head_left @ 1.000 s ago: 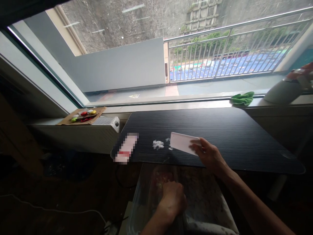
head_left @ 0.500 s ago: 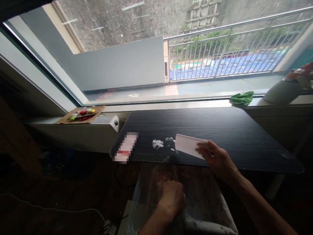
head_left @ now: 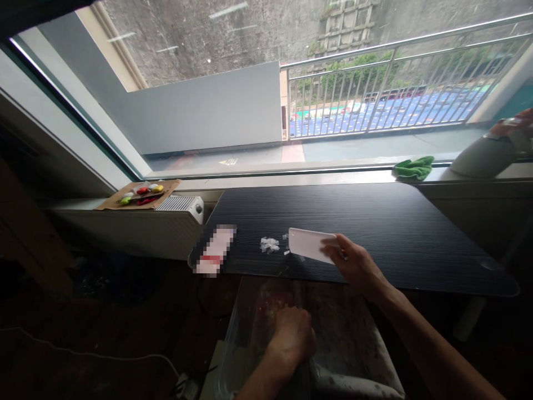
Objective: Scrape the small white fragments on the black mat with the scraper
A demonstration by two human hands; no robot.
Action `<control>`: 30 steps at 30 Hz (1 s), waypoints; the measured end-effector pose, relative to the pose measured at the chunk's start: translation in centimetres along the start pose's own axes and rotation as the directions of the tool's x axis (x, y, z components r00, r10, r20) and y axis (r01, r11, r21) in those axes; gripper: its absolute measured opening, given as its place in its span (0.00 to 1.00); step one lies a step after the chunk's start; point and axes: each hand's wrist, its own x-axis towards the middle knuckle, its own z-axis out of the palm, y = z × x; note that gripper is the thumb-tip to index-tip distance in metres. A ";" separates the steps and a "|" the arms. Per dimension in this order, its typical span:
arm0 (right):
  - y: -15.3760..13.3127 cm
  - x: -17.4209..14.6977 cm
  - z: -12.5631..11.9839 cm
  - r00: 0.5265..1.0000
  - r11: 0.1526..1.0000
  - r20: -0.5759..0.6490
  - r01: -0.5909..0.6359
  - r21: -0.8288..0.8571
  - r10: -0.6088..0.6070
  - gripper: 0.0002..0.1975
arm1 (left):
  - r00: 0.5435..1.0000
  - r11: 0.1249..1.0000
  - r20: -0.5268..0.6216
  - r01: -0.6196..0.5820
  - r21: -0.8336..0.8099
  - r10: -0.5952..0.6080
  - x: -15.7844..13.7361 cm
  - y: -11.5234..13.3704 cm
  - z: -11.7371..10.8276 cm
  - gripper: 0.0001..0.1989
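Observation:
My right hand [head_left: 353, 261] is closed on one end of a pale pink, flat plastic scraper [head_left: 306, 243]. The scraper slants on edge over the dark table [head_left: 333, 208], its far end touching or just above a few scattered white scraps [head_left: 286, 253]. Left of it lies a small pile of white paper-like scraps [head_left: 270, 244]. My left hand [head_left: 293, 330] is closed below the table's front edge, over a clear plastic container [head_left: 229, 355]; its fingertips are hidden, and I cannot make out what they hold. Some reddish bits show dimly inside the container.
A blurred-out pale pink item [head_left: 215, 250] with a red band lies at the table's left end. A green cloth [head_left: 413, 168] rests on the windowsill. Beyond the left end stand a radiator [head_left: 179, 205] and a piece of cardboard [head_left: 166, 191] carrying colourful small items.
My right hand has moved left with the scraper, bringing its far end closer to the pile; some stray scraps have shifted left. My left hand stays in place.

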 end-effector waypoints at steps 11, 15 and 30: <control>-1.5 1.1 0.7 0.998 0.998 0.020 0.067 -0.014 -0.067 0.10 | 0.990 0.989 -0.072 0.115 -0.095 -0.122 -0.7 -3.2 -0.7 0.16; -1.0 0.4 0.0 0.998 0.997 0.042 0.044 -0.061 -0.041 0.11 | 0.985 0.986 -0.100 0.127 -0.111 -0.139 -0.9 -3.9 -0.6 0.16; -0.5 -0.8 -1.8 0.993 0.995 0.105 -0.042 -0.095 0.052 0.10 | 0.980 0.986 -0.143 0.123 -0.110 -0.138 -0.6 -4.3 0.0 0.16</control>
